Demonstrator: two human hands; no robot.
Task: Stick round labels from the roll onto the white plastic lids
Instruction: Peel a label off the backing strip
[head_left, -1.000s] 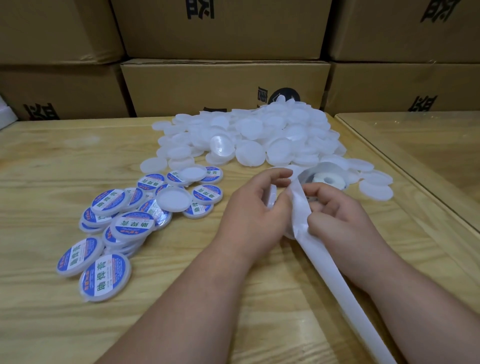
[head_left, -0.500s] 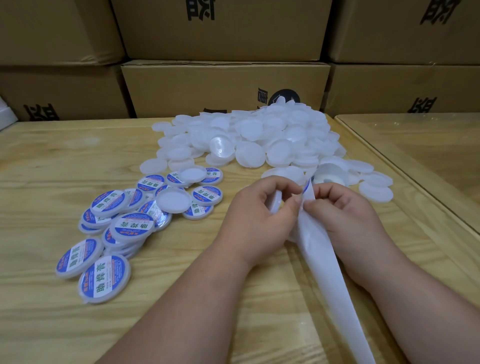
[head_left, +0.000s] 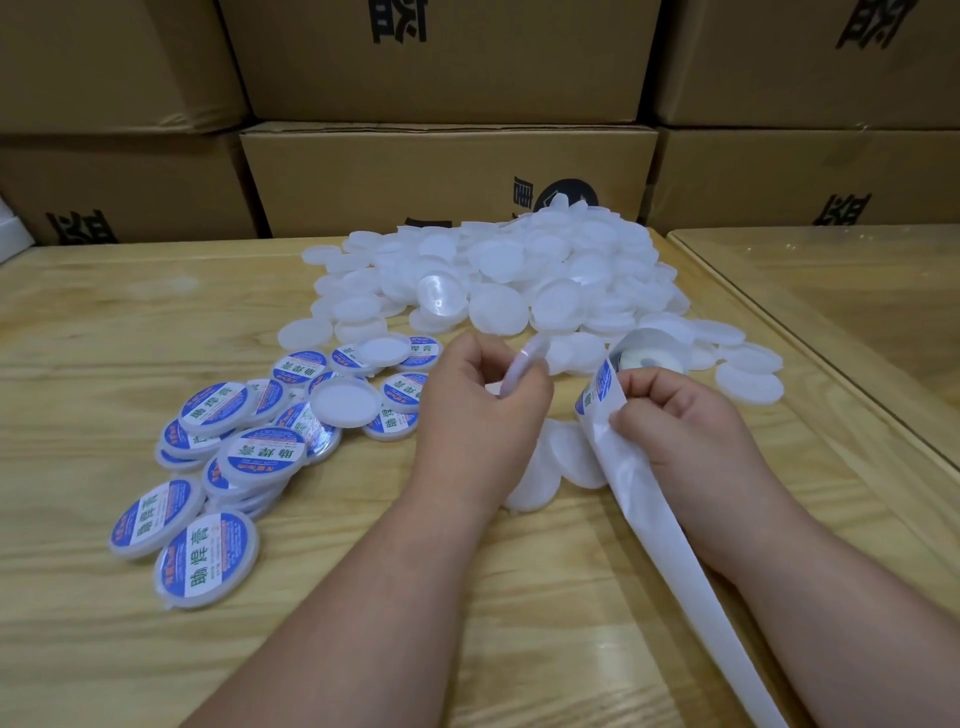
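Now parted, the hands work separately: the left hand (head_left: 480, 395) has drawn away with a lid (head_left: 522, 369) pinched on edge in its curled fingers, while the right hand (head_left: 680, 421) grips the liner (head_left: 649, 499), a blue label (head_left: 597, 387) curling off its far end. Labelled lids (head_left: 208, 558) lie left on the counter (head_left: 104, 322), the blank pile (head_left: 519, 275) far; sticking looks next.

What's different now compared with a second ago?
The hands have parted: the left hand carried a white lid leftward, while the right hand kept the backing strip, a label now showing at its bend. Both piles stayed put.
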